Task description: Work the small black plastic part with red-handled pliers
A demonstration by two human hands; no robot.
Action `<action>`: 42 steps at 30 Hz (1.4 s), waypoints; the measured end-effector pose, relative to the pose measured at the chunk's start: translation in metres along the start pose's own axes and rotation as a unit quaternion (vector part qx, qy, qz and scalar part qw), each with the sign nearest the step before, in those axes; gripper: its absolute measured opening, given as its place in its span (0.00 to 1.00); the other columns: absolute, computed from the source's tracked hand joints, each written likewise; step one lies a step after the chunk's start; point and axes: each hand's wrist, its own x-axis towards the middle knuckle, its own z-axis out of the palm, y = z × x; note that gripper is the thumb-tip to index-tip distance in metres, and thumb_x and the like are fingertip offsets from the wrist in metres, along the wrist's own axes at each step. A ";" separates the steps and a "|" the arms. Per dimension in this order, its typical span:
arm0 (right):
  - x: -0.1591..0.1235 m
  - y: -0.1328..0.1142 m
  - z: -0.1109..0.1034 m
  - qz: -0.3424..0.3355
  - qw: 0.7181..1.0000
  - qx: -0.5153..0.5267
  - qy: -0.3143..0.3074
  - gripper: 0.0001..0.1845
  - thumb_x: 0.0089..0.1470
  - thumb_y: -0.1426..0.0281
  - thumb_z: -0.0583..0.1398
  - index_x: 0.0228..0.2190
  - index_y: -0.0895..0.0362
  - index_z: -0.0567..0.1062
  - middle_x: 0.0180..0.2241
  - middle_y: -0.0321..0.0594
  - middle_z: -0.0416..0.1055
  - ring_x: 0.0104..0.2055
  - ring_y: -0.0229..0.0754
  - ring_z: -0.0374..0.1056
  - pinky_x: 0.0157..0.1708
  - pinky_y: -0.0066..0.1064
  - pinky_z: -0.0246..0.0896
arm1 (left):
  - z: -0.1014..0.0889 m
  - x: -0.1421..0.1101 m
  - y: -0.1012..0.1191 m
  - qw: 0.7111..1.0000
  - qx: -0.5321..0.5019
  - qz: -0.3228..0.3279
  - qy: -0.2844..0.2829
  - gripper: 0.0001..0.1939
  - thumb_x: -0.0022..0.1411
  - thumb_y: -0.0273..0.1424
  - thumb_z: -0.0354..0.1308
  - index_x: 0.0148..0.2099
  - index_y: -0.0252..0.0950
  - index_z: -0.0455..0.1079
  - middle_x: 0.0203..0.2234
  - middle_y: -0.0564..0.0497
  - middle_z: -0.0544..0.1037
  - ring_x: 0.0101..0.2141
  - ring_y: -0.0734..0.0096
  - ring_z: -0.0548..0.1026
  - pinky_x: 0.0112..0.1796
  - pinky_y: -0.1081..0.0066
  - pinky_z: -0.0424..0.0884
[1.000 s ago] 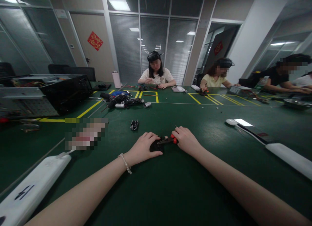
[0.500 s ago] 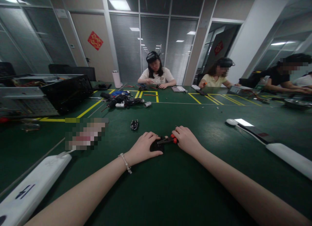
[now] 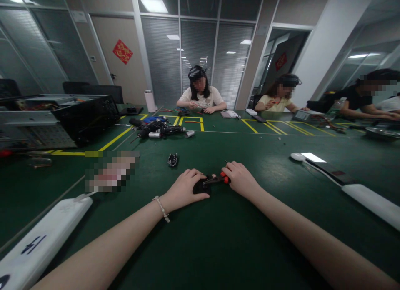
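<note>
On the green table (image 3: 218,248) my left hand (image 3: 183,191) rests closed over a small black object (image 3: 201,186) and holds it down. My right hand (image 3: 240,179) grips a pair of pliers with red handles (image 3: 218,179), whose dark jaws point left onto the black object. Both hands sit close together near the table's middle. A small black part (image 3: 172,159) lies a little beyond my left hand.
A white power strip (image 3: 40,240) lies at front left and another white strip (image 3: 368,202) at right. An open black computer case (image 3: 59,119) stands at left. Black tools and parts (image 3: 159,129) lie further back. Three people work across the table.
</note>
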 end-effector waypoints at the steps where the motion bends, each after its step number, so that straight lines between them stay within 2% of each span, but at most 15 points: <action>1: 0.000 0.000 -0.001 -0.002 1.000 0.001 -0.002 0.15 0.44 0.80 0.53 0.36 0.61 0.71 0.35 0.45 0.66 0.37 0.43 0.58 0.36 0.32 0.52 | 0.000 0.000 0.000 1.000 0.001 0.001 0.001 0.28 0.52 0.50 0.53 0.51 0.42 0.60 0.46 0.49 0.64 0.45 0.59 0.63 0.43 0.61 0.62; 42: 0.000 0.002 0.002 -0.008 1.000 0.002 0.000 0.13 0.44 0.79 0.53 0.35 0.61 0.70 0.34 0.45 0.66 0.36 0.43 0.58 0.35 0.32 0.52 | 0.001 0.000 0.000 0.999 -0.030 0.005 0.026 0.26 0.50 0.46 0.57 0.49 0.40 0.62 0.43 0.48 0.65 0.43 0.60 0.65 0.42 0.61 0.63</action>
